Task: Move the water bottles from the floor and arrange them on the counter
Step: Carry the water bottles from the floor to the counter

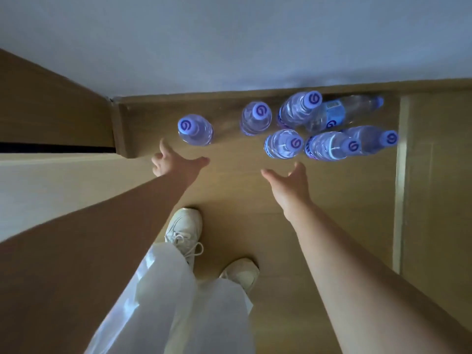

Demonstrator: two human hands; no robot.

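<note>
Both hands spread, gripping nothing: left hand near lone bottle, right hand near bottle cluster. All stood on wooden floor; one lay flat.

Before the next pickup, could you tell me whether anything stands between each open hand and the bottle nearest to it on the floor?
Nothing visible does. The left hand has bare floor up to the lone bottle, and the right hand has bare floor up to the front bottle of the cluster.
</note>
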